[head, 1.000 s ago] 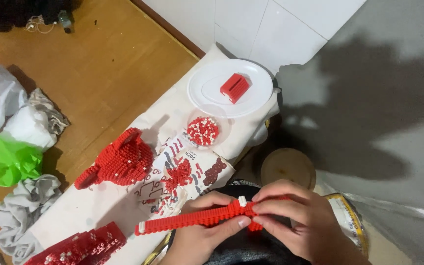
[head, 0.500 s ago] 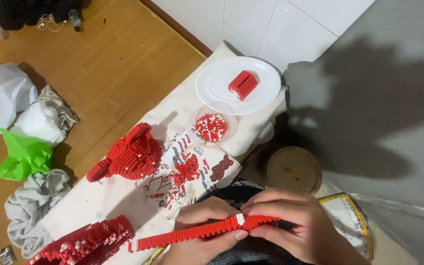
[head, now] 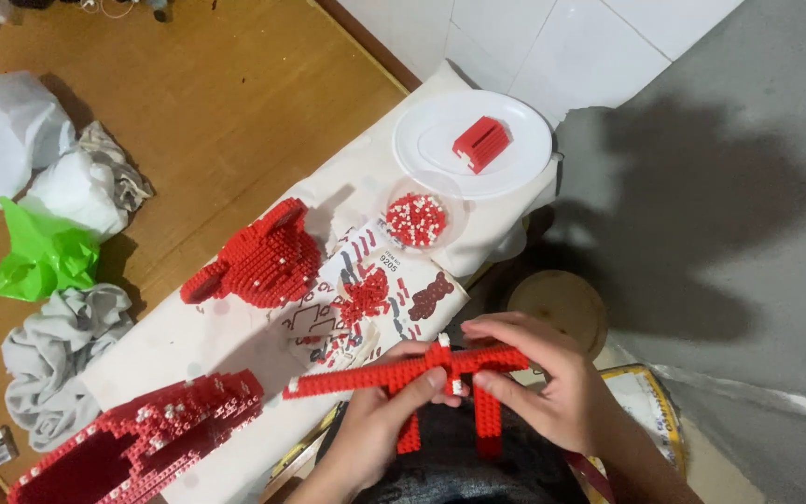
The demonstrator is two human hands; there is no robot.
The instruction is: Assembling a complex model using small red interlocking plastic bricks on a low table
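Note:
Both my hands grip a long red brick-built bar [head: 356,376] with two short legs hanging from it and small white studs at its ends and middle. My left hand [head: 380,425] holds it from below near the middle; my right hand [head: 543,387] pinches its right end from above. Behind it on the white cloth-covered table [head: 188,341] lie a printed instruction sheet [head: 366,299], a red brick-built bear head [head: 258,261] and a larger red brick-built piece [head: 132,448] at the near left.
A white plate [head: 515,154] with a small red block [head: 480,143] sits at the far end, beside a clear cup of red and white studs [head: 417,219]. Plastic bags and grey cloth [head: 58,345] lie on the wooden floor to the left. A round wooden stool [head: 557,303] stands right.
The view has shifted, so everything sits lower and further right. The red bar has turned in my hands, and its two hanging legs now show.

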